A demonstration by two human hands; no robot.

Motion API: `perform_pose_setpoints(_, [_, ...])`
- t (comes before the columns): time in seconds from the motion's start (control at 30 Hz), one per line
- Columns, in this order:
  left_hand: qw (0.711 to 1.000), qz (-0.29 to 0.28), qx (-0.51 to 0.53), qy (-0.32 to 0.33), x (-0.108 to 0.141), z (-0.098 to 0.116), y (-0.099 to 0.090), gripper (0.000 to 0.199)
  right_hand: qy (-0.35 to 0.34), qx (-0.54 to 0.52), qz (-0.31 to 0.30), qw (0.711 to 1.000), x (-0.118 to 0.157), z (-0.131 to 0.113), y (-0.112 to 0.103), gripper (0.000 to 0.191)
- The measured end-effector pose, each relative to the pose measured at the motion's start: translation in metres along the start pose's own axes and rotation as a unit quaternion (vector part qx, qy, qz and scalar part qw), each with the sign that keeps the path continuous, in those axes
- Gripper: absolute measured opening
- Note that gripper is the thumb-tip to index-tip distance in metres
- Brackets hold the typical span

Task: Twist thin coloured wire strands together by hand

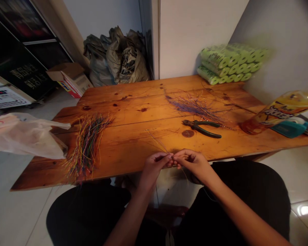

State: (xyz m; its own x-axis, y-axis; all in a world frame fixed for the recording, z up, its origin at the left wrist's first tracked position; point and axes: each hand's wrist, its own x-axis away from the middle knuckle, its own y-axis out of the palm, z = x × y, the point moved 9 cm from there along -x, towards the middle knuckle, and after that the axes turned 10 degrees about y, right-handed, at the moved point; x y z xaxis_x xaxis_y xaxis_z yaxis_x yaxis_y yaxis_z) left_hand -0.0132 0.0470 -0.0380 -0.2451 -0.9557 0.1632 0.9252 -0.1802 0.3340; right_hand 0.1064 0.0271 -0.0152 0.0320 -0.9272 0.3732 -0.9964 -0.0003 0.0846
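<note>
My left hand (pixel 158 163) and my right hand (pixel 191 160) meet at the front edge of the wooden table, fingertips pinched close together. Between them run a few thin wires (pixel 157 142), yellow and purplish, which stretch up and left over the tabletop. A thin yellow end also hangs below my right hand. Exactly what the fingertips do to the wires is too small to make out. Beyond my right hand lie cutting pliers (pixel 202 128) with dark green handles, their jaws pointing left. Behind the pliers is a loose bundle of purple-blue and copper-toned wires (pixel 192 106).
A thick bundle of multicoloured wires (pixel 88 145) lies at the table's left, beside a white plastic bag (pixel 25 135). To the right stand a tilted drink bottle (pixel 277 111) and a teal object (pixel 291 127). Green-wrapped rolls (pixel 229 65) are stacked at the back, against the wall.
</note>
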Motion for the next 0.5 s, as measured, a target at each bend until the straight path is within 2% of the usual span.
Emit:
perform_pose_setpoints(0.13, [0.999,0.031,0.004,0.030,-0.0009,0.0019,-0.0052,0.011,0.003,0.034,-0.021,0.999,0.0000,-0.0011,-0.0011,0.020])
perform_pose_setpoints(0.3, [0.997,0.064,0.037,0.025,-0.0008,0.0007,-0.0103,0.014,0.008,0.049,-0.022,0.999,-0.0008,-0.0031,-0.0049,0.017])
perform_pose_setpoints(0.5, [1.000,0.022,0.015,0.007,-0.0011,0.0004,-0.0041,0.017,-0.007,0.079,-0.015,0.997,0.0009,-0.0017,0.0015,0.020])
